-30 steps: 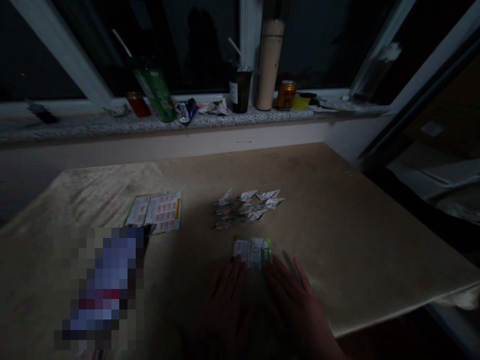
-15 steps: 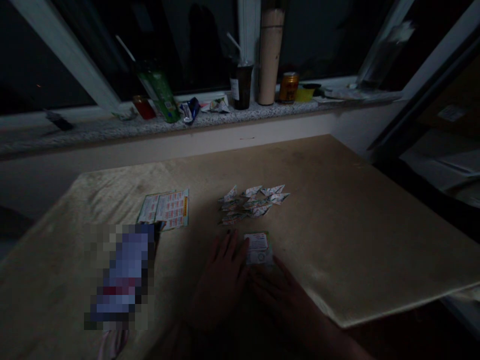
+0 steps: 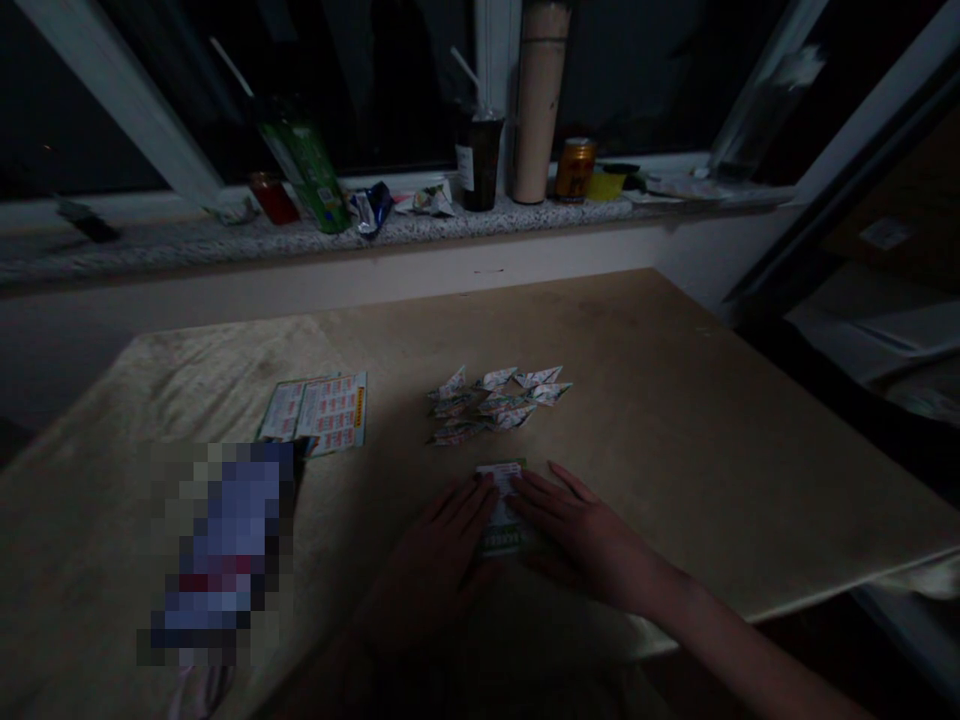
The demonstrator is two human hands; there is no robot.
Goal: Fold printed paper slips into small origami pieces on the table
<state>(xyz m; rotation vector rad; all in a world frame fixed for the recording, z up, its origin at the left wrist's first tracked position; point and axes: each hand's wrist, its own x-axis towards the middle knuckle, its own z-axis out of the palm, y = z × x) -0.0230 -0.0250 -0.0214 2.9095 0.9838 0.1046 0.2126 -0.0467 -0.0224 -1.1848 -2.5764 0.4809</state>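
Note:
A small printed paper slip (image 3: 501, 505) lies flat on the tan table (image 3: 675, 400) just in front of me. My left hand (image 3: 442, 545) rests on its left side with fingers stretched out. My right hand (image 3: 574, 520) lies flat on its right side, fingers spread. Both hands press the slip against the table. Just beyond it sits a cluster of several small folded paper pieces (image 3: 495, 400).
A printed sheet (image 3: 315, 410) lies at the left, with a pixelated object (image 3: 217, 550) in front of it. The windowsill (image 3: 225, 240) behind holds a green bottle (image 3: 304, 165), a dark cup with a straw (image 3: 478, 160), a tall beige flask (image 3: 536, 100), cans and wrappers.
Both hands moved onto the paper slip and now cover its sides; the right hand shifted from below the slip to lie flat across it. The slip looks narrower than before.

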